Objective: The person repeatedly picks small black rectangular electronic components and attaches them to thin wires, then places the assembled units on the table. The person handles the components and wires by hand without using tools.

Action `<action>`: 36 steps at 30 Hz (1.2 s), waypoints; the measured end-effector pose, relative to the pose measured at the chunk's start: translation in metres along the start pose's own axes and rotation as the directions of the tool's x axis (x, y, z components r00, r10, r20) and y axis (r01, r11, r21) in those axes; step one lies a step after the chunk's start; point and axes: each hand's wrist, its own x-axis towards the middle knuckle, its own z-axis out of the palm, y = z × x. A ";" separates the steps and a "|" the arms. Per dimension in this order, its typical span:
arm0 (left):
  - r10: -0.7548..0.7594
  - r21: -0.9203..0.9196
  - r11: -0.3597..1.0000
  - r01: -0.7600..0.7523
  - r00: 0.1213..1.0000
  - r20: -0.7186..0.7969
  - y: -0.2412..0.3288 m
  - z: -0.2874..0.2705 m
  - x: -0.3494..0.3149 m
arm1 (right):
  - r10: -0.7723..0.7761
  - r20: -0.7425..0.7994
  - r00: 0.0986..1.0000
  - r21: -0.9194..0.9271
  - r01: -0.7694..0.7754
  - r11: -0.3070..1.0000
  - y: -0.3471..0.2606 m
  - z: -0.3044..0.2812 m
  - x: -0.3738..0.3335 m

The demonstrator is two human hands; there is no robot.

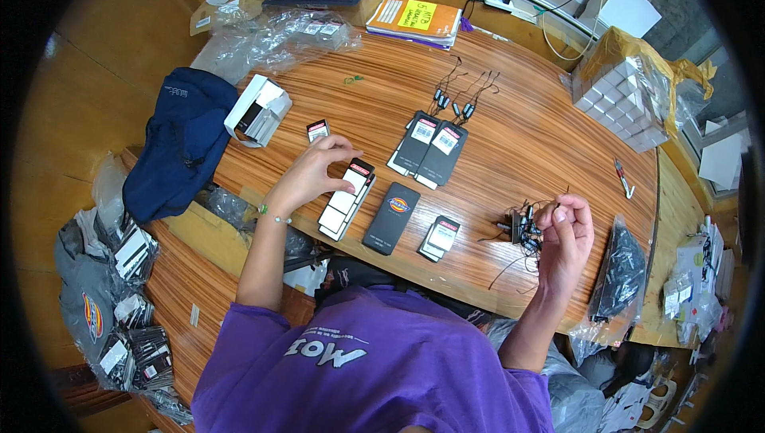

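My left hand (pixel 312 168) is over a stack of white-and-black label cards (pixel 347 203) with a red mark. Its thumb and index finger are apart at the stack's upper end, the thumb touching or very near it. A dark hang tag with an oval emblem (pixel 392 218) lies right of that stack, and a small pile of white labels (pixel 440 238) further right. My right hand (pixel 564 230) is raised with thumb and fingers pinched, beside a tangle of black tag strings (pixel 522 226). Thin dark strands show near the fingertips; whether they are held is unclear.
Two dark tag stacks with white stickers (pixel 430 146) lie beyond, their strings pointing away. An open white box (pixel 259 110) and navy cloth (pixel 179 142) are left. A carton of small white boxes (pixel 621 94), a pen (pixel 624 178) and a bag of black strings (pixel 617 274) are right.
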 end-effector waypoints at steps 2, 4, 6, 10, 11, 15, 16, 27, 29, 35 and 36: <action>0.018 0.008 1.000 -0.018 0.998 -0.057 0.008 -0.001 -0.003 | -0.006 0.017 1.000 0.000 0.006 1.000 0.001 -0.003 0.001; 0.016 0.025 1.000 -0.013 0.993 -0.117 0.016 -0.001 -0.008 | -0.015 0.033 0.999 -0.041 0.016 0.999 0.001 -0.001 0.001; 0.034 0.063 0.998 -0.024 0.986 -0.161 0.018 0.001 -0.012 | -0.003 0.038 0.999 -0.069 0.005 0.998 0.000 0.001 0.000; 0.058 0.118 0.992 -0.037 0.982 -0.178 0.017 0.003 -0.013 | 0.000 0.057 0.998 -0.100 0.006 0.995 0.001 0.004 -0.001; 0.060 0.123 0.992 -0.037 0.980 -0.190 0.017 0.003 -0.013 | 0.002 0.057 0.998 -0.099 0.003 0.995 0.001 0.004 -0.001; 0.041 0.081 0.996 -0.025 0.978 -0.206 0.013 0.006 -0.015 | 0.006 0.065 0.998 -0.092 0.000 0.996 0.001 0.003 -0.001; 0.029 0.058 0.998 -0.018 0.979 -0.201 0.013 0.007 -0.015 | 0.006 0.069 0.998 -0.088 0.000 0.996 0.001 0.003 -0.001; -0.140 -0.439 0.895 0.080 0.985 -0.105 0.012 0.008 -0.020 | 0.041 0.088 0.995 -0.119 -0.031 0.992 0.002 -0.001 -0.001; -0.197 -0.613 0.782 0.114 0.978 -0.069 0.025 0.004 -0.022 | 0.040 0.083 0.996 -0.140 -0.028 0.990 0.002 0.000 -0.002; -0.081 -0.589 0.807 -0.054 0.977 -0.200 0.107 0.024 0.001 | 0.036 0.118 0.992 -0.326 0.005 0.945 0.004 0.023 -0.010; -0.049 -0.558 0.826 -0.078 0.977 -0.210 0.120 0.033 0.009 | 0.012 0.133 0.991 -0.371 0.039 0.928 0.008 0.026 -0.010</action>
